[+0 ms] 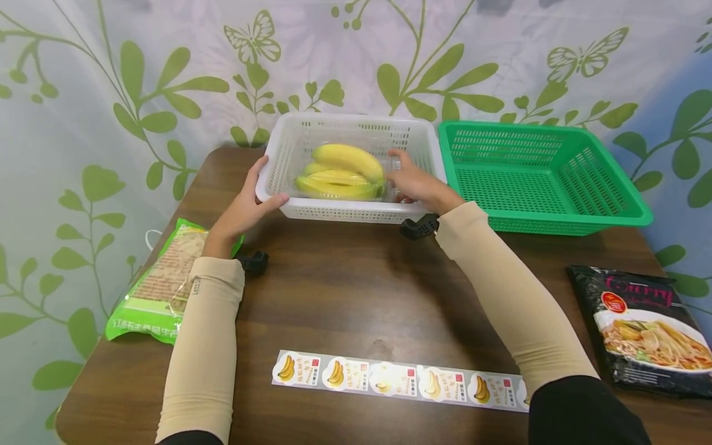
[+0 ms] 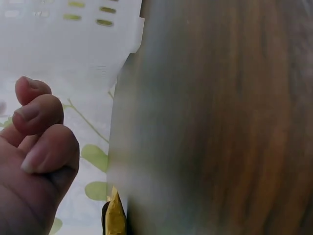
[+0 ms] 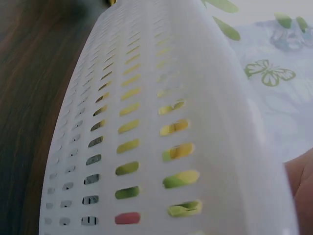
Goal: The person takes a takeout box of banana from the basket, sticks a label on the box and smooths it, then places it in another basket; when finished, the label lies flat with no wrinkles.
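A white perforated basket [image 1: 361, 211] stands at the back of the table, with yellow bananas [image 1: 342, 167] in a clear plastic box [image 1: 392, 162] inside it. My left hand [image 1: 245, 204] grips the basket's left front corner, its thumb over the rim; the left wrist view shows some curled fingers [image 2: 51, 147] just off the basket wall. Reaching over the front rim, my right hand [image 1: 417, 182] holds the right end of the box, fingers spread along that end. In the right wrist view the basket wall [image 3: 132, 127] hides most of this hand, and yellow shows through its slots.
A green basket [image 1: 556, 222] adjoins the white one on the right. A strip of banana stickers [image 1: 397, 378] lies near the front. Beside my left forearm is a green-edged food bag [image 1: 161, 284]; a black curry noodle packet [image 1: 645, 327] lies at the right edge.
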`<state>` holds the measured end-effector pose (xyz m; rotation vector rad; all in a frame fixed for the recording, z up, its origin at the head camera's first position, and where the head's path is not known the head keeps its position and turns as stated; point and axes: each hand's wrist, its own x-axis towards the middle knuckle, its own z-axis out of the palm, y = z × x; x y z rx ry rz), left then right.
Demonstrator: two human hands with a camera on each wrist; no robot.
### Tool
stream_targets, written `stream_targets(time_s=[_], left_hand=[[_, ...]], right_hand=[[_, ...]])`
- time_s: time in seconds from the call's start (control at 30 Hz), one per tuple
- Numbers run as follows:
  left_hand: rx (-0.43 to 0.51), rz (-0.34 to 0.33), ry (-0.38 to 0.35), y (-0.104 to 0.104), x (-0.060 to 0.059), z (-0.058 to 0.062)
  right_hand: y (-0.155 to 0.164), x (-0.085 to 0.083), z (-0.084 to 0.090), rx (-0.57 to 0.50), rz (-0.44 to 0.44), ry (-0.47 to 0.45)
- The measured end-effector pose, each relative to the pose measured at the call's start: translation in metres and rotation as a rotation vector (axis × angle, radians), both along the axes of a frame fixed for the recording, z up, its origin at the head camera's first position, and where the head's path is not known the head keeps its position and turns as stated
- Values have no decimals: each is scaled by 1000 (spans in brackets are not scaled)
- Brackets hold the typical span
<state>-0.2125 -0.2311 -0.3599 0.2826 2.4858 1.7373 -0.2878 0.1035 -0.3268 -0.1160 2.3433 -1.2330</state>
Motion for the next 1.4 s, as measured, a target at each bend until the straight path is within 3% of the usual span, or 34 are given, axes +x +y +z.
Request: stream_targets(time_s=[0.37,1.0,1.4], left_hand=[[-41,-13,-16,3,3,13],[-42,-11,-47,0,8,10],[-51,-20,-6,2,6,11]], right_hand=[[3,-2,1,-134,-83,-10],[2,1,-5,-210,-73,56],[5,4,-1,-212,-104,130]])
